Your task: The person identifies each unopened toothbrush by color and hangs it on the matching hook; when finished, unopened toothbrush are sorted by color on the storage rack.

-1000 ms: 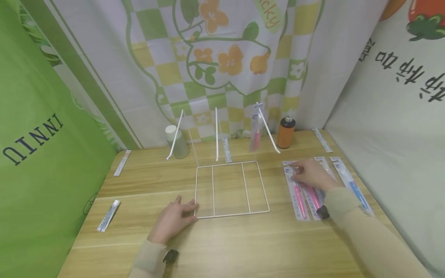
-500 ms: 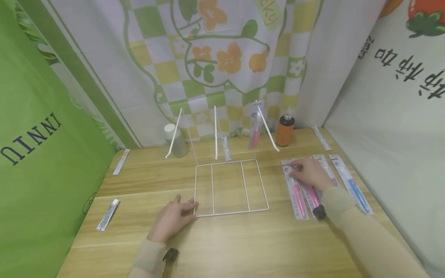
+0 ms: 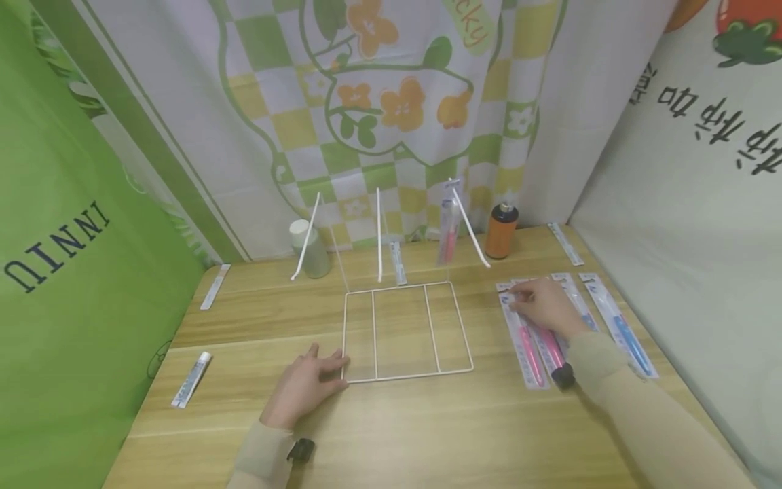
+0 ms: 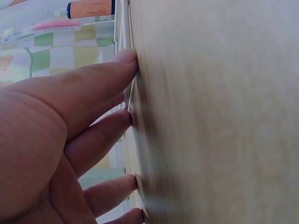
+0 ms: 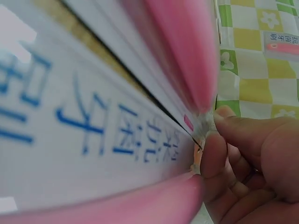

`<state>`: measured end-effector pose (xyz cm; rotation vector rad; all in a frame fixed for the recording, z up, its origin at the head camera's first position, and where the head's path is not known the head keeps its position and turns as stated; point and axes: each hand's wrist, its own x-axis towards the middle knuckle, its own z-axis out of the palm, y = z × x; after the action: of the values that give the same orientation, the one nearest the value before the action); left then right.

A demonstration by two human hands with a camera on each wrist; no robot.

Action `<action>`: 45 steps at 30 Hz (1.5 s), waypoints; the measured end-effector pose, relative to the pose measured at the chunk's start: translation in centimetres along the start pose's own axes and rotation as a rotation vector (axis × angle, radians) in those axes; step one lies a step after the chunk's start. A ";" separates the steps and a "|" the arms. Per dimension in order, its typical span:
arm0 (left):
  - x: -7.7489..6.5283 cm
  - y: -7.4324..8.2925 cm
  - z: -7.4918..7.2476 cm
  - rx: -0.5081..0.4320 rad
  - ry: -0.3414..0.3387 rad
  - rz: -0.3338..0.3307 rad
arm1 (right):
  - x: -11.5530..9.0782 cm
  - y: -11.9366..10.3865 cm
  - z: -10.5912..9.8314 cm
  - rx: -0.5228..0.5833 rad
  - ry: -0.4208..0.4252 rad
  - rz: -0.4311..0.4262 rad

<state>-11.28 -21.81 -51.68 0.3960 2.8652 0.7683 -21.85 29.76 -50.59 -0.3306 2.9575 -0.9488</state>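
Note:
My left hand (image 3: 305, 384) rests on the table at the front left corner of a white wire display rack (image 3: 403, 377); its extended thumb and fingers touch the wire and wood. In the left wrist view, the thumb (image 4: 126, 58) lies against the wire. Over on the right, my right hand (image 3: 550, 305) pinches the upper end of a packaged pink toothbrush (image 3: 530, 353) lying on the table. A second pink toothbrush pack (image 3: 552, 350) lies close beside it, partly under the hand. Blue lettering and pink handles fill the right wrist view close up.
Blue toothbrush packs (image 3: 626, 336) lie farther right. One pink pack (image 3: 449, 231) hangs on the rack's right hook (image 3: 472, 227). Behind stand a pale bottle (image 3: 314, 258) and an orange bottle (image 3: 501, 234). A small toothpaste tube (image 3: 192, 380) lies left on the wooden table (image 3: 427, 435).
The lower end of the leftmost pink toothbrush pack has swung slightly right. Both hands stay almost in place.

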 end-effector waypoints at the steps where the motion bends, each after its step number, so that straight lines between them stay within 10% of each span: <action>1: 0.0 0.0 0.0 -0.001 -0.002 -0.002 | 0.0 0.0 0.0 -0.003 0.000 -0.008; 18: 0.0 0.3 0.0 0.005 0.004 0.006 | -1.9 -2.1 -2.1 0.051 0.071 -0.005; 45: 0.0 0.2 0.0 0.014 0.001 0.004 | -4.7 -15.2 -2.4 0.200 0.597 -0.577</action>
<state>-11.22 -21.60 -51.59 0.4032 2.8731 0.7499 -14.45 20.06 -40.08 -1.1119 3.2861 -1.6387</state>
